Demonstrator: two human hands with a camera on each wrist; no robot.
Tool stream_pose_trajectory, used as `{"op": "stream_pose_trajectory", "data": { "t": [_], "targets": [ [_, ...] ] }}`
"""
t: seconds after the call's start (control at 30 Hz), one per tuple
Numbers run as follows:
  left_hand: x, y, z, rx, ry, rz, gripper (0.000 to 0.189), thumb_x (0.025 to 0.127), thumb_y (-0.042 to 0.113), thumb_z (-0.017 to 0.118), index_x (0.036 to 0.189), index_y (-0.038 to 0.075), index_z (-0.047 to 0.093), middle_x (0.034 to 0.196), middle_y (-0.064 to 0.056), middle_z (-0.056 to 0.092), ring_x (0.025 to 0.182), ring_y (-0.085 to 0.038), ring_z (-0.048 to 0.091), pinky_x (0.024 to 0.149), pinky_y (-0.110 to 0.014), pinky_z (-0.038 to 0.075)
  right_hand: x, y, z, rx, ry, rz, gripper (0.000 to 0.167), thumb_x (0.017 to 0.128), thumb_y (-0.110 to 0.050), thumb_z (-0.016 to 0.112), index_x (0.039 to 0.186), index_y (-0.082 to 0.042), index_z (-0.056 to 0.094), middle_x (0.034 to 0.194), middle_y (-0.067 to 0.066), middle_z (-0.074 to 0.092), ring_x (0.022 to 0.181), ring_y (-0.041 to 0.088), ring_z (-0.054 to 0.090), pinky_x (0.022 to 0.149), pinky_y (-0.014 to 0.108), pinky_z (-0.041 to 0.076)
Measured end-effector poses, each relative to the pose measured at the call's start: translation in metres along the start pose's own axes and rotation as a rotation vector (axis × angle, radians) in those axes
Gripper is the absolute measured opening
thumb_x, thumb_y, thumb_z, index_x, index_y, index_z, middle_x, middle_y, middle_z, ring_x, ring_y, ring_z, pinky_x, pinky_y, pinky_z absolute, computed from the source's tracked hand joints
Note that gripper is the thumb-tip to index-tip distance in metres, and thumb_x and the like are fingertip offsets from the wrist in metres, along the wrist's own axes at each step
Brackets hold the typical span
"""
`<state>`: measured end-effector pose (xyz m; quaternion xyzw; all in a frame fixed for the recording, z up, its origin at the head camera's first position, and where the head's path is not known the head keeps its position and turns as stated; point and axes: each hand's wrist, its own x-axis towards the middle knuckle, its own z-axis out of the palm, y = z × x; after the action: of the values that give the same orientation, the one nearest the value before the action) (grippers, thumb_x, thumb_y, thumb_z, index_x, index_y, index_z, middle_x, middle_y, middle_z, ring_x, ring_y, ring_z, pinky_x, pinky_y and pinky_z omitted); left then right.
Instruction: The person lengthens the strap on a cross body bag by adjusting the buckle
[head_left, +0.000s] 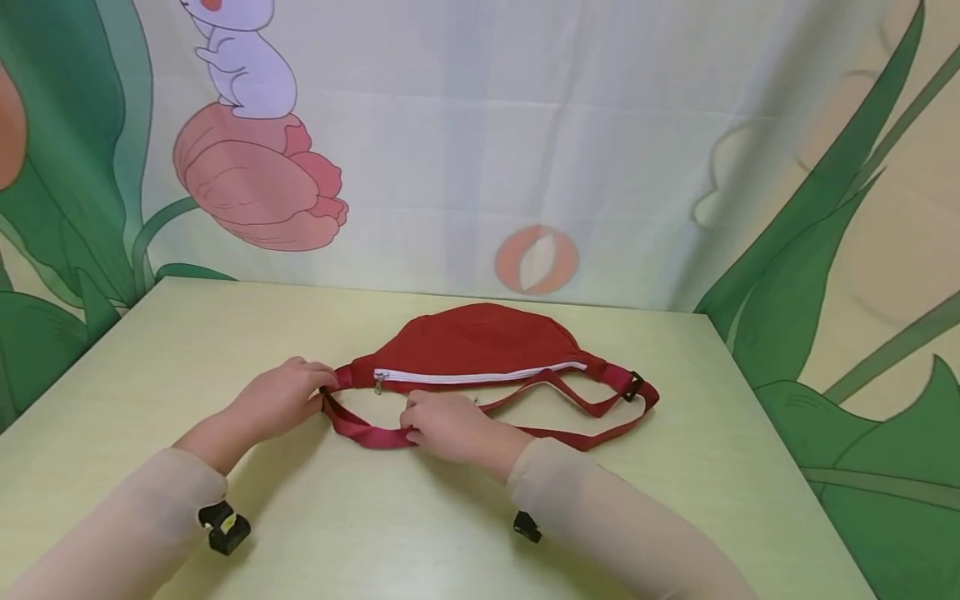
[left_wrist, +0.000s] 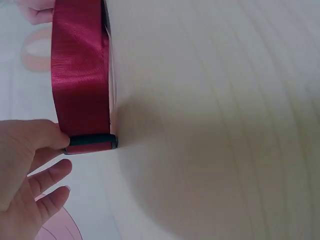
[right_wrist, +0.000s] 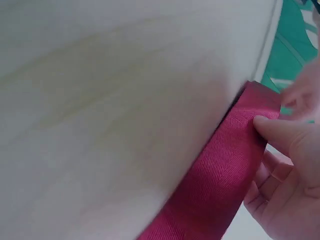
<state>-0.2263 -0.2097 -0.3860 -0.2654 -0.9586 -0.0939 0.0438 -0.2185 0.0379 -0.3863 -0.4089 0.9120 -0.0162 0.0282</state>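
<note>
Red waist bag (head_left: 480,342) lies on the table (head_left: 360,533), roughly midway between its left and right edges, with the top curve just beside the far edge. Nearest to the person, two pale sleeves (head_left: 123,521) reach in over the table's near side, a small black device (head_left: 225,527) showing beside the left cuff and another, partly hidden, by the right one.

Beyond the cuffs, the right hand (head_left: 453,427) pinches the near run of the red strap (head_left: 367,435), thumb laid on the webbing's face and the other fingers bent behind it. Slightly farther out and toward the table's left edge, the left hand (head_left: 279,400) pinches a black slider (left_wrist: 92,140) at the strap's left bend, its lower fingers loosely curved and clear of the webbing.

Strap lengths run on toward the right edge, one in a zigzag, and meet a black buckle (head_left: 633,386). Behind them, a white zipper (head_left: 480,379) crosses the bag's lower side, its metal pull (head_left: 378,383) at the left end. Past the far edge hangs a curtain (head_left: 420,167) printed with a white rabbit, a pink flower and green leaves.
</note>
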Motion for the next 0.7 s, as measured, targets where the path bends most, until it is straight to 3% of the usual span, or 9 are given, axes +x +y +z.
{"op": "stream_pose_trajectory", "data": {
  "t": [0.17, 0.23, 0.4, 0.57, 0.7],
  "targets": [
    [0.003, -0.004, 0.003, -0.122, -0.080, -0.002, 0.027, 0.078, 0.004, 0.069, 0.105, 0.002, 0.063, 0.101, -0.006, 0.063, 0.091, -0.025, 0.057, 0.081, -0.043, 0.049, -0.008, 0.021, -0.015, 0.271, 0.075, 0.109, 0.014, 0.092, -0.023, 0.060, 0.102, -0.015, 0.065, 0.084, -0.007, 0.060, 0.076, 0.009, 0.055, 0.069, 0.020, 0.045],
    [0.004, -0.004, 0.006, -0.174, -0.081, -0.013, 0.034, 0.078, 0.007, 0.072, 0.109, 0.003, 0.059, 0.101, -0.005, 0.061, 0.093, -0.024, 0.057, 0.083, -0.043, 0.049, -0.012, 0.031, -0.022, 0.400, 0.115, 0.152, 0.013, 0.093, -0.021, 0.059, 0.103, -0.014, 0.063, 0.079, -0.007, 0.059, 0.070, 0.011, 0.053, 0.065, 0.021, 0.045],
    [0.011, 0.003, 0.012, -0.230, 0.051, -0.011, 0.044, 0.074, 0.010, 0.079, 0.108, 0.007, 0.051, 0.095, -0.002, 0.056, 0.086, -0.020, 0.056, 0.075, -0.036, 0.051, -0.028, 0.056, -0.031, 0.606, 0.176, 0.229, 0.010, 0.093, -0.018, 0.058, 0.103, -0.015, 0.061, 0.083, -0.006, 0.058, 0.075, 0.013, 0.053, 0.068, 0.023, 0.047],
    [0.019, 0.015, 0.011, -0.434, 0.185, -0.021, 0.056, 0.074, 0.007, 0.079, 0.118, 0.004, 0.045, 0.103, -0.009, 0.059, 0.081, -0.019, 0.057, 0.068, -0.033, 0.048, -0.045, 0.078, -0.029, 0.657, 0.187, 0.300, 0.007, 0.093, -0.020, 0.059, 0.098, -0.017, 0.061, 0.084, -0.004, 0.058, 0.082, 0.015, 0.052, 0.072, 0.027, 0.047],
    [0.024, 0.028, 0.009, -0.602, 0.225, -0.033, 0.055, 0.073, 0.010, 0.080, 0.120, 0.005, 0.053, 0.108, -0.009, 0.060, 0.079, -0.019, 0.057, 0.067, -0.030, 0.048, -0.058, 0.092, -0.023, 0.630, 0.154, 0.320, 0.012, 0.091, -0.019, 0.061, 0.103, -0.015, 0.062, 0.092, -0.003, 0.060, 0.088, 0.016, 0.054, 0.077, 0.029, 0.048]
  ]
}}
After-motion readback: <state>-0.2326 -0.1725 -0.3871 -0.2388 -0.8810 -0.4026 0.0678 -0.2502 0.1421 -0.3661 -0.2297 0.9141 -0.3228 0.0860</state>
